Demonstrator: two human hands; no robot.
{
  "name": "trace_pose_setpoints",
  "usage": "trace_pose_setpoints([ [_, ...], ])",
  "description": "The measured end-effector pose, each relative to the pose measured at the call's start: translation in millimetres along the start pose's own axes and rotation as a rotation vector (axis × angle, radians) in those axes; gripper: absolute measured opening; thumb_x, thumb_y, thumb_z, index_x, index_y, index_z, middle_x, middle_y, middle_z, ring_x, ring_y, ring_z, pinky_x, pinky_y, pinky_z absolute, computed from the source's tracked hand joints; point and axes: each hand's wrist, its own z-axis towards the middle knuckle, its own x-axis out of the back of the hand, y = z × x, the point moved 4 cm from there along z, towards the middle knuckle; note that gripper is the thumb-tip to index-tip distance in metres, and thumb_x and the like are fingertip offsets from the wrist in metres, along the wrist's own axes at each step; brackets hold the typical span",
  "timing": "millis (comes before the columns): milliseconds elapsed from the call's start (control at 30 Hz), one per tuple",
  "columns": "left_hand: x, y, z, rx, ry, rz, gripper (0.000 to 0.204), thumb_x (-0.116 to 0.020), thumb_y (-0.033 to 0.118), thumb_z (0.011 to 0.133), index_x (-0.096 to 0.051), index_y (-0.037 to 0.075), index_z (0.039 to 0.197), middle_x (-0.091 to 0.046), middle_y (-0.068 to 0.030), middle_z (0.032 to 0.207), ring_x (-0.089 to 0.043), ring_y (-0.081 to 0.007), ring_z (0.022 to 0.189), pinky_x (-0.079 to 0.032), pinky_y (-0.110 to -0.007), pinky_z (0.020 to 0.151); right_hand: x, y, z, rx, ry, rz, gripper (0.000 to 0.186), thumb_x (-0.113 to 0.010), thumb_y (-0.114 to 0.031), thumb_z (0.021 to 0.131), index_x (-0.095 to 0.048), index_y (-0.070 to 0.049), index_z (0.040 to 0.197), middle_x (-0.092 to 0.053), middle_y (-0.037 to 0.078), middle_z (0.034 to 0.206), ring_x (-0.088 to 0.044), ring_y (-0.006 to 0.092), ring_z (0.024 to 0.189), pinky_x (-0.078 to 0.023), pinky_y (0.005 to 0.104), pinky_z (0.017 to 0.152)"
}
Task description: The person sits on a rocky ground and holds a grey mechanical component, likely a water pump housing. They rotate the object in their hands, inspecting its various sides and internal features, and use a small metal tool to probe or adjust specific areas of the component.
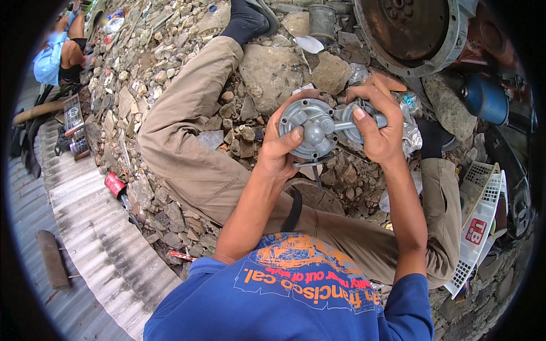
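Observation:
A silvery metal housing point(310, 126) with a round, bolt-holed flange is held in front of me above the rubble. My left hand point(280, 142) wraps round its left side, thumb pressed on the face. My right hand point(372, 125) grips a smaller round metal piece point(352, 132) at the right, with a short cylindrical arm across it, thumb on top. The two pieces touch or join; I cannot tell which. A thin dark bar point(315, 175) hangs below the housing. My left fingers are mostly hidden behind it.
My outstretched legs point(187, 102) rest on stony rubble point(267, 74). A large rusty flanged machine part point(412, 28), blue canister point(488, 99) and white plastic crates point(472, 227) lie right. Corrugated sheeting point(91, 216) and a red can point(115, 183) are left. Another person point(57, 59) sits upper left.

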Motion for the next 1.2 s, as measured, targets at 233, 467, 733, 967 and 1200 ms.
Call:
trace_pose_setpoints([
  [233,0,-2,2,0.026,-0.024,-0.009,0.087,-0.085,0.032,0.066,-0.046,-0.006,0.134,-0.061,-0.0157,0.118,-0.063,-0.0233,0.107,-0.050,-0.034,0.096,3,-2,1,0.046,-0.017,0.005,0.024,-0.061,-0.019,0.082,-0.063,0.004,0.090,-0.049,0.009,0.078,-0.049,0.0192,0.068,-0.038,0.0307,0.062],
  [467,1,-2,1,0.014,-0.024,0.006,0.087,-0.085,0.032,0.066,-0.046,-0.006,0.134,-0.060,-0.0165,0.119,-0.062,-0.0241,0.108,-0.050,-0.035,0.096,4,2,-2,0.034,-0.032,0.000,0.029,-0.062,-0.025,0.083,-0.063,0.003,0.090,-0.048,0.009,0.077,-0.048,0.0190,0.068,-0.037,0.0306,0.061],
  [733,-1,10,1,-0.067,-0.021,0.115,0.086,-0.084,0.033,0.065,-0.047,-0.006,0.132,-0.057,-0.0178,0.124,-0.060,-0.0251,0.111,-0.049,-0.036,0.097,2,-3,2,0.045,-0.025,-0.020,0.040,-0.064,-0.036,0.085,-0.064,0.003,0.094,-0.049,0.009,0.077,-0.049,0.0195,0.068,-0.038,0.0312,0.060],
  [967,-7,13,-3,-0.122,-0.026,0.105,0.091,-0.086,0.035,0.061,-0.046,-0.006,0.132,-0.054,-0.0177,0.125,-0.060,-0.0263,0.110,-0.049,-0.036,0.096,5,-16,4,0.077,-0.030,-0.048,0.038,-0.065,-0.034,0.083,-0.065,0.002,0.094,-0.051,0.010,0.075,-0.050,0.0203,0.066,-0.038,0.0310,0.059],
  [1200,-8,18,-8,-0.124,-0.069,0.118,0.093,-0.087,0.034,0.059,-0.046,-0.007,0.132,-0.054,-0.0196,0.125,-0.060,-0.0272,0.111,-0.050,-0.036,0.096,7,-27,5,0.145,-0.063,-0.015,0.033,-0.066,-0.030,0.081,-0.065,0.002,0.090,-0.051,0.010,0.076,-0.049,0.0217,0.065,-0.039,0.0321,0.059],
])
